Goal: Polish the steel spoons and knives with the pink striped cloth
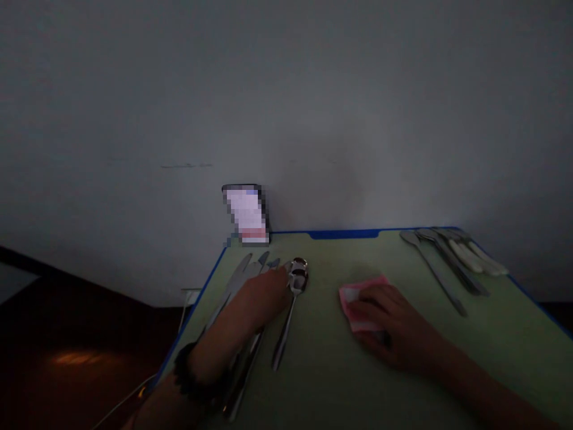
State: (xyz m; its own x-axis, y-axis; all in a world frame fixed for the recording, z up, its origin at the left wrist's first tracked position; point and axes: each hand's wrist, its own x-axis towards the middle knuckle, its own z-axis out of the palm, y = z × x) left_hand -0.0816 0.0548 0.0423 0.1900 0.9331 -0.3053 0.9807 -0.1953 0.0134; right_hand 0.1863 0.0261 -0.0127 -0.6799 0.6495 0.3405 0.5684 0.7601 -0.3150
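My left hand (268,294) reaches over several table knives (239,272) on the left of the green board, its fingers curled beside the bowls of overlapping metal spoons (296,285). Its fingertips are partly hidden, so what they pinch cannot be made out. One spoon handle slants down toward me, and other metal handles (244,379) stick out below my left wrist. Under my right hand (394,322) is a folded pink and white cloth (362,304), gripped between thumb and fingers and resting on the board.
The green tabletop (331,370) has a blue edge and stands against a grey wall. A lit phone (248,215) leans there at the back left. Far right lie several spoons (432,269) and white-handled utensils (474,257). A white cable (125,399) hangs beside the table's left edge.
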